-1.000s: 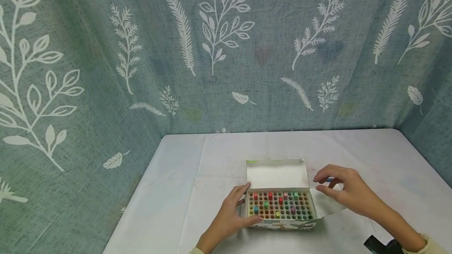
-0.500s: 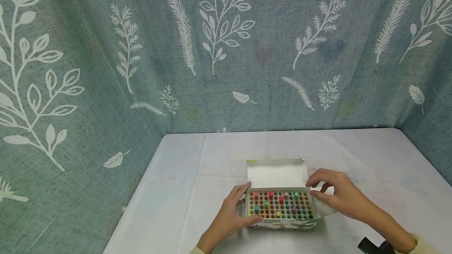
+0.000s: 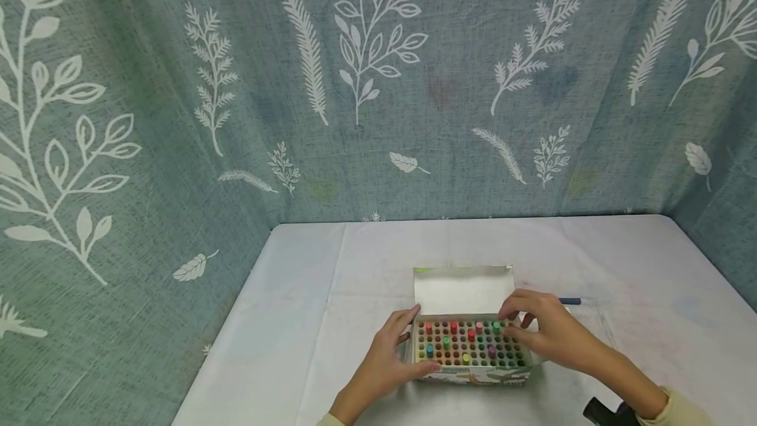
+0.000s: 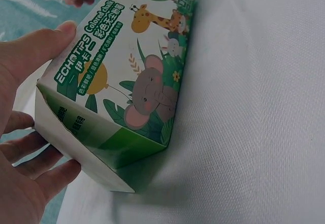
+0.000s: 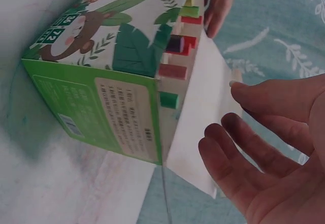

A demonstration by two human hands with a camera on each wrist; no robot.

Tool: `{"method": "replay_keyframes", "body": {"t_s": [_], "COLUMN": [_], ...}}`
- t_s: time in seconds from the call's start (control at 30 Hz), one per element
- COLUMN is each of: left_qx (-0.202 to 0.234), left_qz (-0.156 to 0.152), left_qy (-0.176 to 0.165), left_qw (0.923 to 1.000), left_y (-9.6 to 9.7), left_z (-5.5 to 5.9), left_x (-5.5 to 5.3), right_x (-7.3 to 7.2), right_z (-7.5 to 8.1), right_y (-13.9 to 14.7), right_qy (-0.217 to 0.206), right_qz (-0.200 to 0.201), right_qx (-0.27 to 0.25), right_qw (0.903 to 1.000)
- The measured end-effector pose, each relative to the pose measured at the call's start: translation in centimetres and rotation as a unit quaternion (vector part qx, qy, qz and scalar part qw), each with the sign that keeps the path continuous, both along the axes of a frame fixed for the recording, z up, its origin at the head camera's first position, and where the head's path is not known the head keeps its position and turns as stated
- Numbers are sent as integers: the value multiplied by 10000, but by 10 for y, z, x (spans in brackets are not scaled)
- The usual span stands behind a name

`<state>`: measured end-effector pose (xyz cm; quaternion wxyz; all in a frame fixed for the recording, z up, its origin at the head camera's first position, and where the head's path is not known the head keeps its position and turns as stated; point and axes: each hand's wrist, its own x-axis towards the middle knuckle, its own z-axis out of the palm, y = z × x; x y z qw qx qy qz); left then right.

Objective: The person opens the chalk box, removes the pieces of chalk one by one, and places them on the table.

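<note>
A box of coloured chalk (image 3: 467, 377) lies open on the table, with several chalk sticks standing in its grid of holes. My left hand (image 3: 384, 350) grips its left end, thumb along the front and fingers at the end flap (image 4: 76, 142). My right hand (image 3: 541, 324) hovers over the box's back right corner, close to a green chalk (image 3: 497, 327). Its thumb and fingers are loosely bent in the right wrist view, next to the white flap (image 5: 198, 107); no chalk shows between them.
Behind the right hand, a dark blue chalk (image 3: 570, 301) lies on the white-covered table (image 3: 331, 268). The box's white lid (image 3: 464, 291) stands raised at the back. A leaf-patterned curtain (image 3: 378, 176) encloses the far and left sides.
My right hand has moved left, from over the blue chalk to the box's back right corner, leaving that chalk on the table. The left hand and box have stayed put.
</note>
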<state>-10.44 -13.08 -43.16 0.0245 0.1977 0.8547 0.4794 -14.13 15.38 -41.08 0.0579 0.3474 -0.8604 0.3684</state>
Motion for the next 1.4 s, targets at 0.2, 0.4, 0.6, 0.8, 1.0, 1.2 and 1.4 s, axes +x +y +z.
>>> {"method": "replay_keyframes", "body": {"t_s": [0.2,0.4,0.6,0.8,1.0,1.2,1.4], "left_qx": [35,-9,-40,-19,-28,-32,-41], "left_qz": [-14,-46,-42,-18,-15,-1,-20], "left_qy": [6,31,55,23,10,20,115], "left_qw": [10000,10000,10000,10000,10000,10000,9999], "left_y": [0,0,-1,1,0,1,0], "left_z": [1,0,-1,0,0,-1,-4], "left_x": [0,0,0,0,0,-1,-2], "right_x": [-4,-6,-5,-3,-4,-7,-9], "right_z": [-9,-19,-25,-23,-22,-18,-14], "right_y": [-7,-12,-17,-21,-21,-19,-16], "right_qy": [-413,-181,267,603,569,431,21], "right_qz": [-74,-10,-78,-173,-180,-135,69], "right_qx": [275,645,1042,1320,1398,1109,589], "right_qw": [9987,9978,9942,9893,9884,9928,9982]}}
